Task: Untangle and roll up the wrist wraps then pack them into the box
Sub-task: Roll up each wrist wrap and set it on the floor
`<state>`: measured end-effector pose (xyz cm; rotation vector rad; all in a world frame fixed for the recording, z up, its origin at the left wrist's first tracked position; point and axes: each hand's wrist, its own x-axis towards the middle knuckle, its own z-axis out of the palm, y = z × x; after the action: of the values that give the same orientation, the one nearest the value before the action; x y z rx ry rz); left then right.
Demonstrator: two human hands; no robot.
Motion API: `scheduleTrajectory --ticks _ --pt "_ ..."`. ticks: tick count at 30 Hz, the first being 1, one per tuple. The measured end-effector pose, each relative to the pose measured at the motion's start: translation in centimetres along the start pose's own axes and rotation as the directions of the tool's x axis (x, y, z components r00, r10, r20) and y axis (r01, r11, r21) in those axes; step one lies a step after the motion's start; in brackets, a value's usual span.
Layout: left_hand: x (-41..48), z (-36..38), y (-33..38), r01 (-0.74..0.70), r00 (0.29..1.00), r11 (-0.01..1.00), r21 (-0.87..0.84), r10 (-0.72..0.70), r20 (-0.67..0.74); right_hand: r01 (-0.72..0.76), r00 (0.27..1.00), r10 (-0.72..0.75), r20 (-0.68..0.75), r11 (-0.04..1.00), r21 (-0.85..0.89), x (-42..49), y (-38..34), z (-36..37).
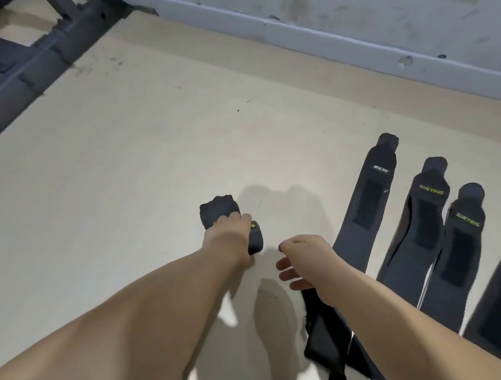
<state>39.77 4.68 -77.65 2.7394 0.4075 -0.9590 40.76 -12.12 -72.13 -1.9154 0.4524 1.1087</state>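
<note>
Wrist wraps lie flat on the floor at right. At centre the left hand has fingers clamped on a rolled wrap; the right hand, fingers apart, hovers over a loose wrap. Soft, light, probably springy: best pinched at one end.

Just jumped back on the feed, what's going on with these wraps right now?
A person is working on the floor. The left hand grips a rolled wrap down at floor level. The right hand hovers open above a loose wrap that is not yet rolled. Four flat wraps lie side by side on the right. No box shows in this view.
</note>
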Motion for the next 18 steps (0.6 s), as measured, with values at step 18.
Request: scheduleTrajectory --ticks 18 --pt "0.3 2.4 3.1 -0.211 0.861 0.889 0.408 0.366 -0.353 -0.077 0.977 0.093 -0.194 0.993 0.09 1.5 6.3 -5.9"
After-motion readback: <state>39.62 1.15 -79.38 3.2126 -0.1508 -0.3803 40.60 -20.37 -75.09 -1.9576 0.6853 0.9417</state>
